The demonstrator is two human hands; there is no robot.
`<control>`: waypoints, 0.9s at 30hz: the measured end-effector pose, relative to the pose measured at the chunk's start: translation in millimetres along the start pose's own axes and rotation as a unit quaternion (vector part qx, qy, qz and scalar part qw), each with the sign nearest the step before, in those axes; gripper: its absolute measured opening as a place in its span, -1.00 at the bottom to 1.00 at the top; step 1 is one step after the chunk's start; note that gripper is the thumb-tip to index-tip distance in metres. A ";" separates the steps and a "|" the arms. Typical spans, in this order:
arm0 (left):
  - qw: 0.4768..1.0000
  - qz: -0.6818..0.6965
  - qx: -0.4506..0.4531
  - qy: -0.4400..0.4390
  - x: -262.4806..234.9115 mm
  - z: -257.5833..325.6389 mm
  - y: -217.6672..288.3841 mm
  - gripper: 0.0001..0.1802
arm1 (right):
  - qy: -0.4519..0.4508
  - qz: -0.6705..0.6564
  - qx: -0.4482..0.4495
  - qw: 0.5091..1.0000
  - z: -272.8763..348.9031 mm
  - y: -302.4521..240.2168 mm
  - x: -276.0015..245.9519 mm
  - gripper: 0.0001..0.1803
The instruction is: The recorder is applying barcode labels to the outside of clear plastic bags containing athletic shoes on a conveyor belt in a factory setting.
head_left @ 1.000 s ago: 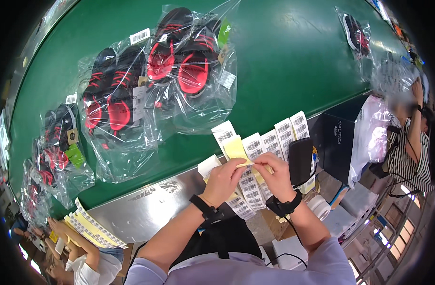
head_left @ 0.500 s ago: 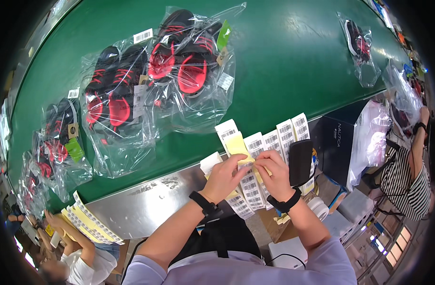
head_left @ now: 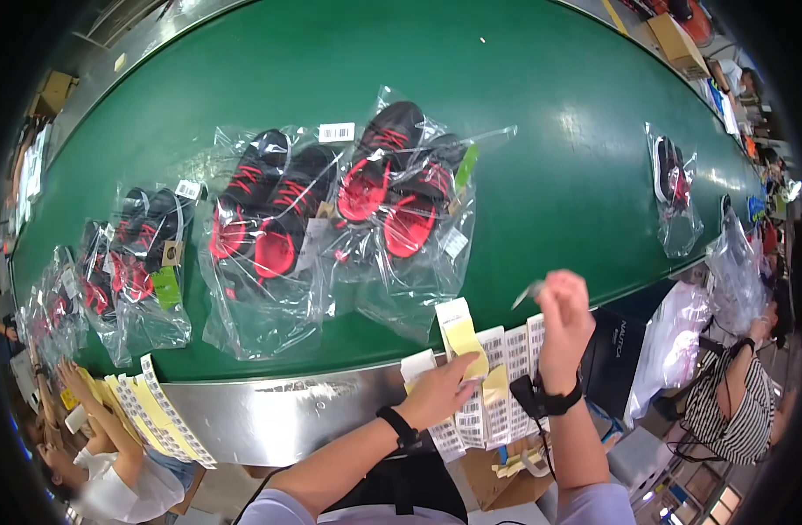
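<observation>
White barcode label (head_left: 528, 294), small, pinched in the clenched grip of the right hand (head_left: 565, 325), raised above the near edge of the green belt (head_left: 541, 122). Label sheets (head_left: 493, 385), white and yellow, fanned over the steel rim (head_left: 278, 416), pressed flat under the spread fingers of the left hand (head_left: 437, 395), grip released. Just beyond: clear bags of black-and-red shoes (head_left: 401, 197), lying in a row on the belt.
</observation>
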State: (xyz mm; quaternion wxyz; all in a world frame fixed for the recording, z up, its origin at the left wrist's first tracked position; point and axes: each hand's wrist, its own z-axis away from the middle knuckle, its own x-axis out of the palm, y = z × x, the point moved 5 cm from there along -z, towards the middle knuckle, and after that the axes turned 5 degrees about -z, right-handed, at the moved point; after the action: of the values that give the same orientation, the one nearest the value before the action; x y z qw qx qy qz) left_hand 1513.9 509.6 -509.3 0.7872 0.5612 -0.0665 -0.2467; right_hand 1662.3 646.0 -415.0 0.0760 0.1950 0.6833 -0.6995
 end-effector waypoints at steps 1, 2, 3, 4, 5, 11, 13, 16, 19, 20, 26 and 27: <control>1.000 0.001 0.011 0.007 -1.6 -0.5 1.2 -0.48 | 0.006 -0.050 0.016 0.999 -23.9 -7.4 13.0 -0.86; 1.000 0.007 0.027 0.008 0.5 -2.0 4.8 -0.48 | 0.019 -0.103 0.054 0.993 -44.7 -11.9 24.5 -0.74; 0.999 0.011 0.041 0.008 2.7 -3.5 8.0 -0.48 | 0.041 -0.131 0.023 0.990 -64.8 -13.9 35.2 -0.63; 0.999 0.013 0.037 0.000 2.2 -4.2 8.5 -0.48 | 0.049 -0.177 0.036 0.982 -81.5 -12.1 51.7 -0.52; 0.999 0.014 0.040 0.011 0.1 -3.8 7.7 -0.48 | 0.064 -0.213 0.053 0.974 -95.2 -9.2 69.8 -0.41; 0.997 0.027 0.072 0.023 5.6 -7.7 7.7 -0.48 | 0.069 -0.163 0.111 0.978 -132.4 -7.9 116.1 -0.19; 0.995 0.031 0.088 0.033 5.1 -9.0 10.4 -0.50 | 0.059 -0.185 0.107 0.975 -137.3 5.3 115.5 -0.17; 0.996 0.040 0.082 0.019 7.3 -8.6 9.2 -0.53 | 0.063 -0.192 0.095 0.975 -124.9 18.4 108.9 -0.16; 0.993 0.045 0.100 0.036 12.5 -9.5 6.3 -0.54 | 0.066 -0.171 0.123 0.975 -99.9 49.0 95.0 -0.15; 0.994 0.044 0.096 0.030 14.6 -9.5 4.4 -0.55 | 0.068 -0.168 0.173 0.968 -89.4 61.1 93.1 -0.13; 0.995 0.042 0.086 -0.007 14.8 -12.3 7.6 -0.57 | 0.077 -0.153 0.212 0.962 -64.3 71.1 91.4 -0.18; 0.995 0.040 0.088 -0.008 14.1 -13.5 9.0 -0.57 | 0.094 -0.156 0.194 0.964 -66.4 68.7 87.2 -0.22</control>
State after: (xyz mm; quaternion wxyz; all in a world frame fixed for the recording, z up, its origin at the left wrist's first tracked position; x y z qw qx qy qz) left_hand 1534.1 516.8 -508.4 0.7438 0.6228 -0.1171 -0.2127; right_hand 1619.5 721.7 -510.8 -0.1377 0.1616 0.5606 -0.8004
